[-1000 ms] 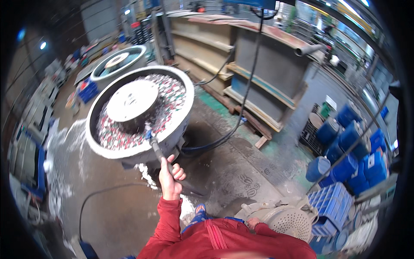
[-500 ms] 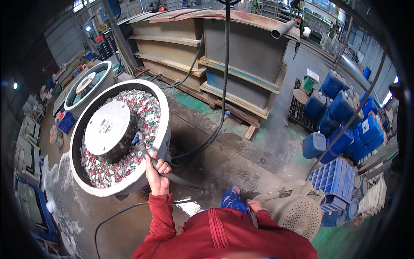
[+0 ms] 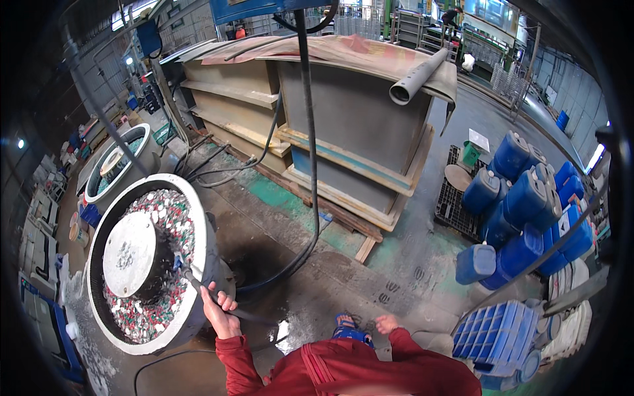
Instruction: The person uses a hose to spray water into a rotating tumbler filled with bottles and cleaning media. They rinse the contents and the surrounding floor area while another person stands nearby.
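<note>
My left hand (image 3: 222,313) is closed around a dark hose (image 3: 193,280) with a blue nozzle (image 3: 178,263) at its end. That nozzle points into a large round tub (image 3: 200,228) with a pale, thick rim. Small red, green and white pieces (image 3: 173,211) fill the ring around the tub's middle column, which carries a round white cap (image 3: 130,254). My right hand (image 3: 387,323) hangs low at my right side, its fingers loosely bent and apart, with nothing visible in them.
A second round tub (image 3: 146,136) stands behind on the left. Ahead is a big grey tank (image 3: 356,112) with a pipe (image 3: 419,78) on top. A thick black cable (image 3: 308,132) hangs in front. Blue jerrycans (image 3: 525,198) and a blue crate (image 3: 496,333) crowd the right.
The view has shifted, so the tub sits lower and further left, and the tank looks larger. My left hand still grips the hose. My right hand has come away from the pale perforated lid.
</note>
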The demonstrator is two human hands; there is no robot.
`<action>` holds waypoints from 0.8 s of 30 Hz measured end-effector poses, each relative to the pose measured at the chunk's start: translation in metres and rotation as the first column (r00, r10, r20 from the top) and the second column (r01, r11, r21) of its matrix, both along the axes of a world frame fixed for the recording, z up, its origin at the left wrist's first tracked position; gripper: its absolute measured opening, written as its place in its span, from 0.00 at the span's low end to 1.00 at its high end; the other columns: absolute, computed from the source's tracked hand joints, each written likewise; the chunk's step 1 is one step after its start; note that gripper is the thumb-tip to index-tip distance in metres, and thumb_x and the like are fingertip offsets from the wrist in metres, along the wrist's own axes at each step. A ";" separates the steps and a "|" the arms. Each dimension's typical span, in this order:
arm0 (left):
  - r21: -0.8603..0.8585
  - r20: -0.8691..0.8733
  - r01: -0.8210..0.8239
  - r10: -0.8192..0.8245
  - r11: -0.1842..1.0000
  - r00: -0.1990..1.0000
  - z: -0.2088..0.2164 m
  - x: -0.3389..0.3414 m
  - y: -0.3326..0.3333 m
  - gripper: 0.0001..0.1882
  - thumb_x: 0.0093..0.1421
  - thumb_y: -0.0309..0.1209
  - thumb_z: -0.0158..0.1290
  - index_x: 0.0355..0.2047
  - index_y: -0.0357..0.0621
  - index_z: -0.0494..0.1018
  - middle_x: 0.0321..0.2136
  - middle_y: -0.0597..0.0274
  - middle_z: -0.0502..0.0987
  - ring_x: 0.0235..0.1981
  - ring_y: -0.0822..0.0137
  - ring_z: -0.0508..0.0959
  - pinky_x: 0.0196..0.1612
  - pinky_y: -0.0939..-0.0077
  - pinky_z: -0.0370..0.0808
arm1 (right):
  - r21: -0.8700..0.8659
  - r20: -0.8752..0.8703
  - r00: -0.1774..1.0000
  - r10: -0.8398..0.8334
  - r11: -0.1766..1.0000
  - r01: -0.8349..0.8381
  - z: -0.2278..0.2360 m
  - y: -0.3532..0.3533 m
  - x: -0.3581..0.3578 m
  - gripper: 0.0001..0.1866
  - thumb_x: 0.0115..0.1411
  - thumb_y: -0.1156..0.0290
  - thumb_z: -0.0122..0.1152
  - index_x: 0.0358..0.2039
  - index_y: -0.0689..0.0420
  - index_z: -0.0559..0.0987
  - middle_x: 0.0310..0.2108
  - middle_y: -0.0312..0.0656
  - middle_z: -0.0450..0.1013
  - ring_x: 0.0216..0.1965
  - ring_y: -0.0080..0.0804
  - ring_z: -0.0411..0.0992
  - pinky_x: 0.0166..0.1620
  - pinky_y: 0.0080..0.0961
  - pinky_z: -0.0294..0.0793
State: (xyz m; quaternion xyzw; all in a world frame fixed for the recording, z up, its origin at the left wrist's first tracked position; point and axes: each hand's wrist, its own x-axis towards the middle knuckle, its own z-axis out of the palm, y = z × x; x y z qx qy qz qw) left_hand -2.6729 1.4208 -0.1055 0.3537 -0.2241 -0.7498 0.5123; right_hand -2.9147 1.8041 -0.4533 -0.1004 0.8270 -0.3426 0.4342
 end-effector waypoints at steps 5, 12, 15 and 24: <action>-0.038 0.137 -0.090 0.094 0.995 0.986 0.020 -0.051 0.008 0.21 0.59 0.49 0.42 0.40 0.44 0.62 0.11 0.75 0.51 0.10 0.81 0.49 0.13 0.85 0.47 | -0.177 0.140 0.908 -0.395 0.893 0.415 0.051 -0.028 -0.127 0.13 0.50 0.77 0.44 0.36 0.57 0.74 0.22 0.39 0.72 0.17 0.25 0.69 0.19 0.22 0.69; -0.102 0.046 -0.094 0.099 0.990 0.994 0.026 -0.051 0.025 0.24 0.60 0.46 0.42 0.46 0.37 0.61 0.10 0.75 0.49 0.09 0.81 0.48 0.12 0.85 0.46 | 0.123 0.262 0.921 -0.288 0.957 0.264 0.026 0.000 -0.175 0.13 0.53 0.75 0.43 0.39 0.57 0.71 0.21 0.43 0.69 0.18 0.33 0.70 0.17 0.31 0.72; -0.025 0.043 -0.117 0.118 0.993 0.992 0.023 -0.051 0.027 0.19 0.59 0.46 0.43 0.39 0.43 0.62 0.10 0.74 0.52 0.08 0.82 0.50 0.12 0.86 0.48 | 0.131 0.414 0.894 -0.173 0.983 0.129 -0.024 0.019 -0.165 0.11 0.53 0.73 0.46 0.38 0.56 0.72 0.19 0.43 0.69 0.18 0.36 0.70 0.19 0.34 0.72; 0.051 0.028 -0.199 0.198 0.979 0.980 0.002 -0.026 0.044 0.18 0.59 0.47 0.44 0.40 0.46 0.62 0.10 0.75 0.51 0.08 0.82 0.50 0.12 0.86 0.50 | 0.096 0.291 0.905 0.310 0.932 -0.350 -0.046 -0.021 -0.157 0.09 0.52 0.73 0.49 0.33 0.59 0.74 0.23 0.43 0.72 0.19 0.29 0.70 0.19 0.26 0.72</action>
